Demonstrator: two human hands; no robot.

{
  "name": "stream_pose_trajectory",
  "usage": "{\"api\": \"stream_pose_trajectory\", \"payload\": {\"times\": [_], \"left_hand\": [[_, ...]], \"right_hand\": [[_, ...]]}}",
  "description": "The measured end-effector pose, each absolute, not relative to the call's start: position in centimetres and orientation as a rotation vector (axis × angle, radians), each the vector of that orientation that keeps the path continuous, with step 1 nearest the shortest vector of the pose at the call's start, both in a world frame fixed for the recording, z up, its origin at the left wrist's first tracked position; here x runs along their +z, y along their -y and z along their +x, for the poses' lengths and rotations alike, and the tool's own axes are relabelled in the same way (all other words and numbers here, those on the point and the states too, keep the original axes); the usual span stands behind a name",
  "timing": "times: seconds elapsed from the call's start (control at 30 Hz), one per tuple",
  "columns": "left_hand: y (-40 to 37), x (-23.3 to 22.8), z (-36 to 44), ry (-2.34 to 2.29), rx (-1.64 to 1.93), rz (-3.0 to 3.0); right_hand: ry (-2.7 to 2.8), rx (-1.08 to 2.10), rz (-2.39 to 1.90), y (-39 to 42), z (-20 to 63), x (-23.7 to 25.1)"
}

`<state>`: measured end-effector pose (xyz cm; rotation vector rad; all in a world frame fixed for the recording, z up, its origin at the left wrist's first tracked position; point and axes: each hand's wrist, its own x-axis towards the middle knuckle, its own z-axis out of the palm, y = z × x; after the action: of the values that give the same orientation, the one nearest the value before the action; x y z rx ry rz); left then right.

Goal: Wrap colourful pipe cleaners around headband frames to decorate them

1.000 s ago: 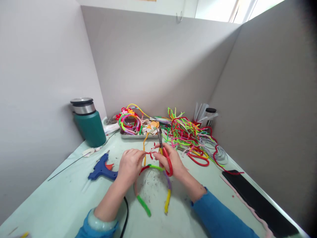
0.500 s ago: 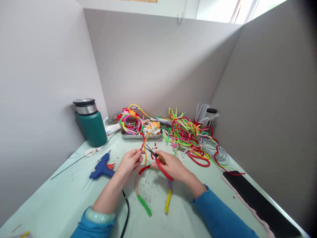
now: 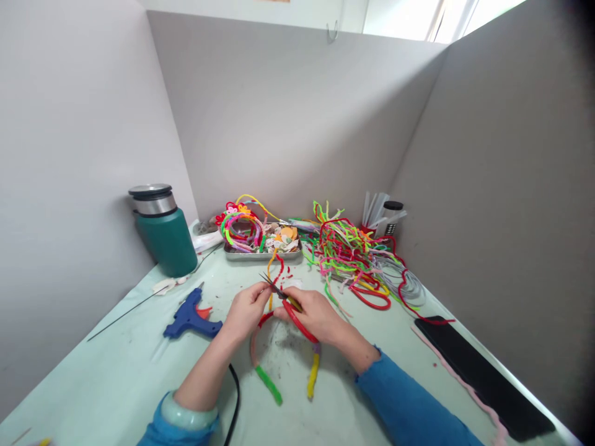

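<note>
Pinched in the fingertips of my left hand (image 3: 242, 314) is a red pipe cleaner (image 3: 281, 266), whose free part curves up and away. My right hand (image 3: 317, 314) grips red-handled scissors (image 3: 301, 325). Their dark blades are slightly apart and reach over to my left fingertips. An orange-yellow pipe cleaner (image 3: 269, 267) runs upright beside the red one. Below both hands, a headband (image 3: 268, 384) wrapped in coloured fuzzy sections opens toward me. My right fingers overlap its top, so I cannot tell whether they touch it.
A blue glue gun (image 3: 189, 317) with a black cord lies left, near a green bottle (image 3: 166, 241). Behind stands a metal tray (image 3: 264, 255) of wrapped bands and cut-outs. Tangled pipe cleaners (image 3: 346, 248) lie right of it; a black phone-like slab (image 3: 483, 378) is at far right.
My right hand and the scissors have moved closer to my left fingertips. The red pipe cleaner's free part now leans right instead of standing upright. The view has shifted slightly.
</note>
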<state>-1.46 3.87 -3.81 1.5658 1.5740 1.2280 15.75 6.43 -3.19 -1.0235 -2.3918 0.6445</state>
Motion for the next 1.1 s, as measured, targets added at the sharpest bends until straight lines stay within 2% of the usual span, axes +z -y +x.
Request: {"api": "stream_pose_trajectory", "payload": {"times": [0.1, 0.57, 0.8, 1.1], "left_hand": [[-4.0, -4.0, -1.8, -1.63, 1.108, 1.694], [-4.1, -4.0, -1.8, -1.789, 1.052, 1.718], [-4.2, -3.5, -2.4, -1.913, 1.143, 1.508], [-4.1, -3.4, -2.2, -1.859, 1.167, 1.485]], "right_hand": [[2.399, 0.592, -1.076, -6.4, 15.5, -3.5], [2.434, 0.394, -1.311, -6.7, 15.8, -2.9], [2.416, 0.111, -1.797, -8.6, 18.2, -2.5], [2.652, 0.331, -1.502, -8.0, 19.0, -2.5]]}}
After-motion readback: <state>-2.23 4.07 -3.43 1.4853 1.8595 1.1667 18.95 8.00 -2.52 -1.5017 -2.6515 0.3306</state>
